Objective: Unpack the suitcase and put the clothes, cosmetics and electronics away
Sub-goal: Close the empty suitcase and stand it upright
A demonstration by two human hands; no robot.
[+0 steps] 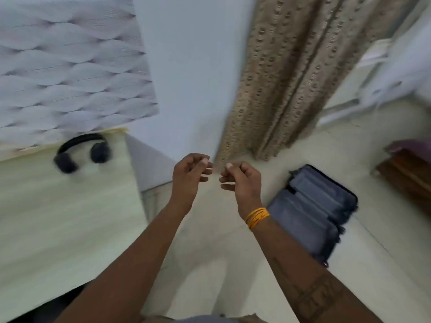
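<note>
Both hands hang in the air at the middle of the frame, held out in front of the person with forearms reaching up from the bottom edge. The left hand (190,174) has its fingers loosely curled with nothing between them, so its grip is slack and holds nothing. The right hand (240,180) mirrors it just beside, fingertips close to those of the left but not touching, its grip also loose around nothing. A yellow thread band (257,217) wraps the right wrist.

To the right of the right forearm, the suitcase (312,210) lies open on the pale floor (210,264), dark grey, its two halves spread flat; what is inside cannot be made out through the blur. At the left of the frame, black headphones (81,151) rest on the light wood-grain worktop (58,217), near its far edge and well apart from both hands. Behind them a wavy-patterned panel (70,66) fills the upper left. A beige patterned curtain (291,78) hangs at the upper centre-right, reaching down to the floor
</note>
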